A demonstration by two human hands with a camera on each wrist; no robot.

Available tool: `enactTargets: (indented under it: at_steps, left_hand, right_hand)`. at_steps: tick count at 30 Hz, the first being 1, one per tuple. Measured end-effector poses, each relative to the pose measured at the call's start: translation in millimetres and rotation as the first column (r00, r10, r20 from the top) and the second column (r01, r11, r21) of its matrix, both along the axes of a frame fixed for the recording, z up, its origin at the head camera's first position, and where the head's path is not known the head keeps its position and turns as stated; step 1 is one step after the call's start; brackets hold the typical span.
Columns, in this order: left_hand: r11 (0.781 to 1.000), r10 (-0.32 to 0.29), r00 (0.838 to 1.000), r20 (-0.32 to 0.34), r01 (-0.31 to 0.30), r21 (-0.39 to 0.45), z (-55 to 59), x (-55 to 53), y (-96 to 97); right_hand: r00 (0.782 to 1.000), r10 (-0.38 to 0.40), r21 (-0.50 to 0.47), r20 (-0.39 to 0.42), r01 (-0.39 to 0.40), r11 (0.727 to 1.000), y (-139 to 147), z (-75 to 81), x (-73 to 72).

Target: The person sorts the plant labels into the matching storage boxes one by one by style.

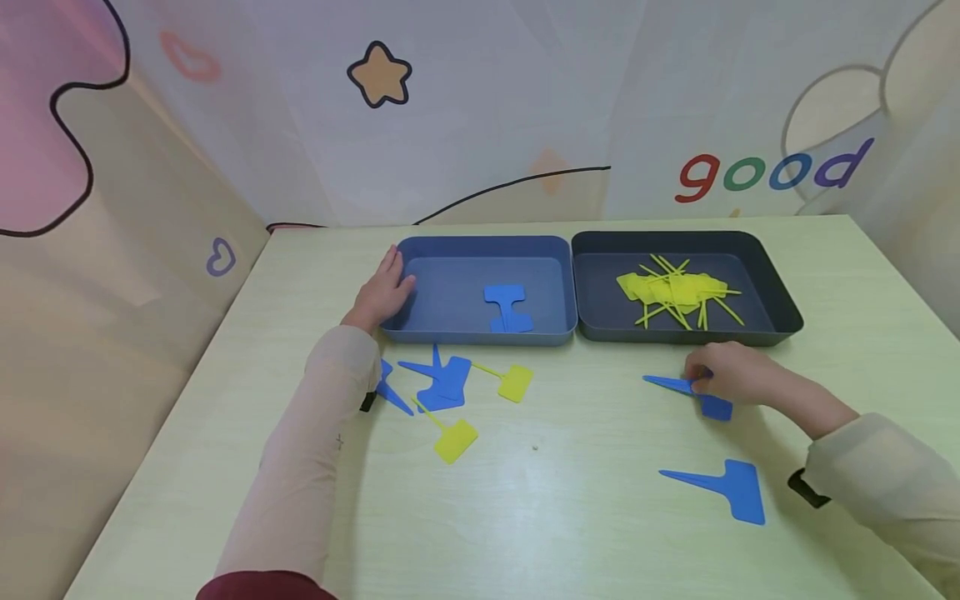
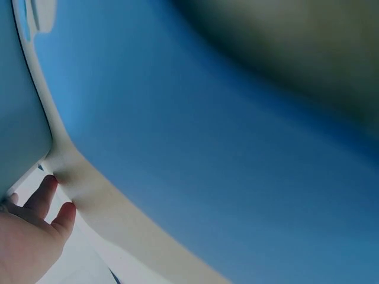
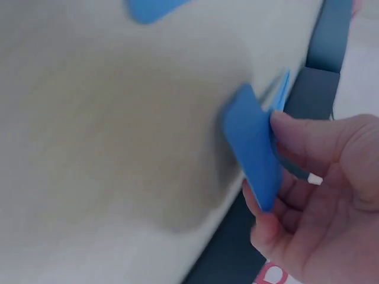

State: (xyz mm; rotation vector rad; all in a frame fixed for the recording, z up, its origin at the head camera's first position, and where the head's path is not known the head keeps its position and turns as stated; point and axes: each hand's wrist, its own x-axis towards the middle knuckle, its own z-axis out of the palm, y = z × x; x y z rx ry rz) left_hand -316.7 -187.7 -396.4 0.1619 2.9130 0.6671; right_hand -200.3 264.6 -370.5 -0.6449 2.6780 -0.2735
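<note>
My right hand [image 1: 731,373] pinches a blue T-shaped plant label [image 1: 716,407] between thumb and fingers, low over the table in front of the dark tray [image 1: 690,337]. The right wrist view shows this label [image 3: 251,142] tilted, with the thumb on its near side. On the left, my left hand [image 1: 380,293] rests at the left rim of the blue-grey tray [image 1: 480,337], fingers extended. A couple of blue labels [image 1: 505,293] lie inside that tray. A heap of yellow labels [image 1: 675,290] fills the middle of the dark one.
Blue labels [image 1: 450,385] lie overlapping before the blue-grey tray, with two yellow labels [image 1: 516,383] close by. Another blue label [image 1: 742,492] lies nearer the front right. Both trays stand side by side near the table's back edge, by a printed cloth [image 1: 480,117].
</note>
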Motion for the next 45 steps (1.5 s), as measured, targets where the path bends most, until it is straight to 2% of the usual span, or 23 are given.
enactTargets:
  at_steps: [5, 10, 14, 18, 20, 23, 25, 27, 30, 32, 34, 35, 40, 45]
  left_hand:
    - [1.000, 0.001, 1.000, 0.004, -0.001, 0.001, 0.1, 0.3, 0.4]
    - [1.000, -0.003, 1.000, -0.005, 0.003, 0.001, -0.9, -0.3, -0.4]
    - [1.000, -0.004, 1.000, -0.002, 0.004, -0.001, -1.0, -0.1, -0.9]
    - [1.000, -0.003, 1.000, 0.003, 0.003, 0.000, -0.3, 1.1, -1.0]
    - [1.000, -0.002, 1.000, 0.004, 0.002, 0.004, -0.3, 1.5, -1.2]
    - [1.000, -0.001, 1.000, 0.002, 0.001, 0.008, -1.4, 1.2, -1.7]
    - [1.000, -0.002, 1.000, 0.000, 0.002, 0.010, -2.9, 0.5, -2.1]
    - [1.000, -0.004, 1.000, -0.002, 0.004, 0.012, -4.6, -0.5, -2.4]
    - [1.000, -0.006, 1.000, -0.005, 0.006, 0.010, -6.8, -2.0, -2.7]
    - [1.000, -0.006, 1.000, -0.007, 0.006, 0.011, -7.5, -2.7, -2.6]
    - [1.000, -0.004, 1.000, -0.008, 0.004, 0.008, -7.4, -2.9, -2.4]
    - [1.000, -0.004, 1.000, -0.009, 0.004, 0.009, -7.2, -2.9, -2.4]
    - [1.000, -0.003, 1.000, -0.006, 0.003, 0.016, -4.3, -1.8, -1.4]
    - [1.000, -0.002, 1.000, -0.009, 0.002, 0.016, -3.6, -1.6, -1.9]
  right_hand:
    - [0.988, 0.027, -0.095, 0.154, -0.012, 0.995, -1.0, 15.3, -4.1]
    - [0.959, -0.013, -0.209, 0.284, 0.075, 0.975, -9.0, 34.4, -9.1]
    - [0.940, -0.051, -0.308, 0.338, 0.161, 0.938, -18.5, 45.5, -17.5]
    - [0.930, -0.107, -0.406, 0.351, 0.254, 0.878, -32.6, 53.9, -28.2]
    - [0.927, -0.134, -0.454, 0.350, 0.292, 0.842, -41.3, 56.2, -34.5]
    - [0.912, -0.191, -0.525, 0.363, 0.369, 0.767, -56.3, 55.7, -45.6]
    - [0.895, -0.215, -0.583, 0.390, 0.421, 0.695, -66.7, 52.8, -54.1]
    - [0.875, -0.230, -0.637, 0.427, 0.471, 0.610, -77.8, 48.4, -62.6]
    - [0.849, -0.227, -0.689, 0.477, 0.521, 0.504, -95.2, 39.8, -74.2]
    - [0.832, -0.228, -0.698, 0.505, 0.550, 0.459, -107.7, 33.1, -80.6]
    - [0.820, -0.229, -0.700, 0.525, 0.569, 0.431, -120.6, 26.3, -86.2]
    - [0.812, -0.227, -0.698, 0.538, 0.580, 0.420, -126.8, 22.7, -88.5]
    - [0.788, -0.247, -0.664, 0.563, 0.610, 0.432, -154.4, 7.8, -95.5]
    - [0.759, -0.306, -0.630, 0.575, 0.649, 0.427, -173.9, -1.9, -100.0]
